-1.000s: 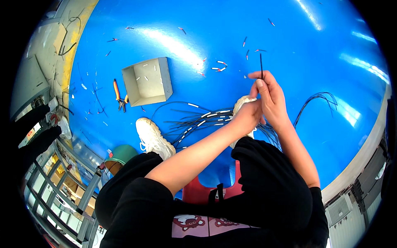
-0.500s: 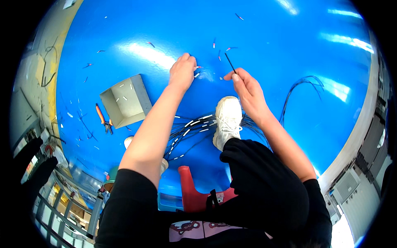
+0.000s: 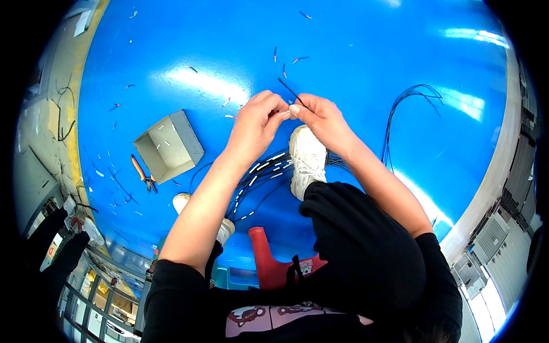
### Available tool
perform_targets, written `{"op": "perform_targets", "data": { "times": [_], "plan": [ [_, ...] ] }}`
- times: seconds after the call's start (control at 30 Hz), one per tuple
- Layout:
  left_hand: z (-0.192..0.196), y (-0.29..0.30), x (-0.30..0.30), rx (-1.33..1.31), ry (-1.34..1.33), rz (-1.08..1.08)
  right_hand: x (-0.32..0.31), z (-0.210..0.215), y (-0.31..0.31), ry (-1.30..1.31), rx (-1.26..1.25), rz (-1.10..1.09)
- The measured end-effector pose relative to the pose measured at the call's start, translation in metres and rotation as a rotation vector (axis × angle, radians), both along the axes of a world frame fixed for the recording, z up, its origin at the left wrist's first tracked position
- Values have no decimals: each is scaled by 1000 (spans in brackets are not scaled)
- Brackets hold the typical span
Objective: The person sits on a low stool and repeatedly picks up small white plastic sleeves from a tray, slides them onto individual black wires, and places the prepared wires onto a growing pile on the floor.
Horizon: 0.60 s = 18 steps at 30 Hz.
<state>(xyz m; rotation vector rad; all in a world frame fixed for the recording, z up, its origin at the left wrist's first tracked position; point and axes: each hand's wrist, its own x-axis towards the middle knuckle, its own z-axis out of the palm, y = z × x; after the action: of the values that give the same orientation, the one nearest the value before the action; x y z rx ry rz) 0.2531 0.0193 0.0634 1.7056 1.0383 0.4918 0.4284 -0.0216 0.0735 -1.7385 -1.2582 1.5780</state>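
Note:
Above the floor, my left hand and my right hand meet with their fingertips close together. Pinched in my right hand is a thin black cable, one end sticking up past the fingers. My left fingers are closed at its other end, and what sits between them is too small and covered to make out. Below my hands, a bundle of black cables with white sleeves runs under my white shoe.
An open grey box with a few small white pieces stands left, orange-handled pliers beside it. Short black-and-red wire scraps lie around the blue floor. A black cable loop curves at right. A red stool is below me.
My left hand has come up from the floor and moved right to meet my right hand. My right hand has shifted left, still holding the black cable. The view has tilted slightly.

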Motion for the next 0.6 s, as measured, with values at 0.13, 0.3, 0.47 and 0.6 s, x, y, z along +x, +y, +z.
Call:
{"op": "perform_targets", "data": {
  "times": [0.13,0.3,0.47,0.6],
  "plan": [
    [12,8,-25,169,28,-16,4,-1,-4,259,-3,-61],
    [65,24,-84,101,139,155,51,-17,4,-127,134,-245],
    [175,3,-95,51,106,111,30,55,18,-206,197,-118],
    [246,-36,-110,133,80,112,8,155,1,-43,320,125]
  ]
}}
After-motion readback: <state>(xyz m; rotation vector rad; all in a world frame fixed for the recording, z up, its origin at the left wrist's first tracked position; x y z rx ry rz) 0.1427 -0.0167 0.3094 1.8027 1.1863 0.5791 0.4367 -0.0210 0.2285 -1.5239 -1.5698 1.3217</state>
